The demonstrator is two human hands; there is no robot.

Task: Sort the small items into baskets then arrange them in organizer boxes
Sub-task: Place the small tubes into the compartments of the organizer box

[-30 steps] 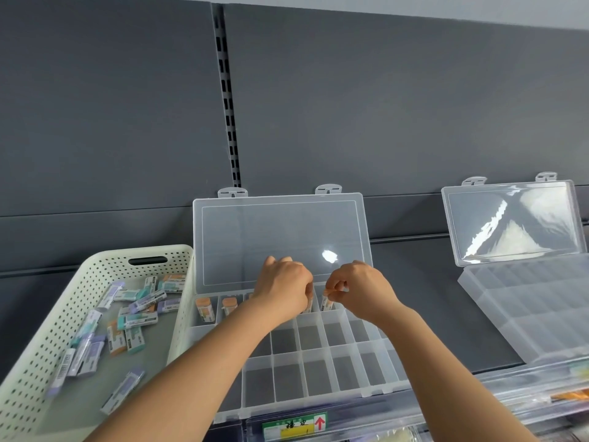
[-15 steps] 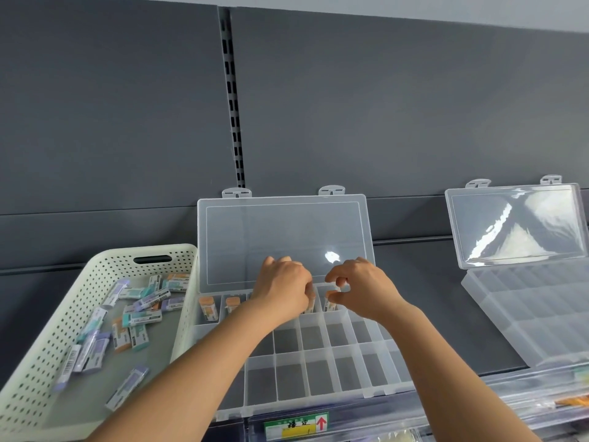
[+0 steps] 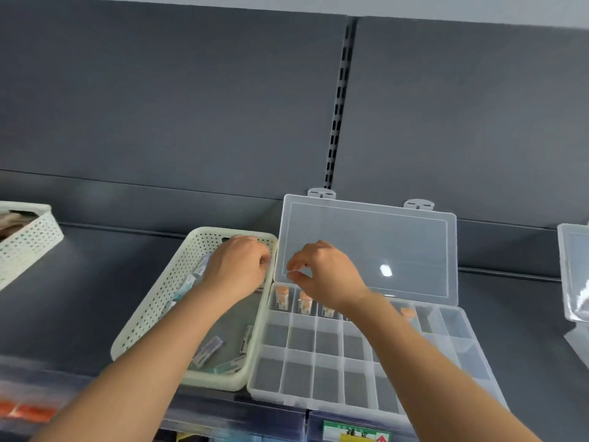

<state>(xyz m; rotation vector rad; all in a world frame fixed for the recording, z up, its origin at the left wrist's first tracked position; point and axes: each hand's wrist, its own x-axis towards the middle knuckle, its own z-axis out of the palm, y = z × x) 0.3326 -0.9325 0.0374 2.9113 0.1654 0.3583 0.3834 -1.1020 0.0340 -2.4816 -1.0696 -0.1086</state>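
Observation:
A white perforated basket (image 3: 153,301) holds several small packets (image 3: 208,349). My left hand (image 3: 237,266) reaches into its far end with fingers curled down among them; whether it holds one is hidden. To the basket's right lies a clear organizer box (image 3: 318,401) with its lid (image 3: 366,244) standing open. Orange-capped items (image 3: 282,296) stand in the back row's compartments. My right hand (image 3: 322,272) hovers over the back left corner of the box, thumb and forefinger apart, holding nothing.
Another white basket (image 3: 28,240) sits at the far left on the dark shelf. A second clear organizer (image 3: 573,275) shows at the right edge. A dark back panel rises behind. A shelf label (image 3: 353,433) hangs below the front edge.
Both hands left the organizer's back row. My left hand moved left into the basket; my right hand let go of its item and lifted. The view swung left.

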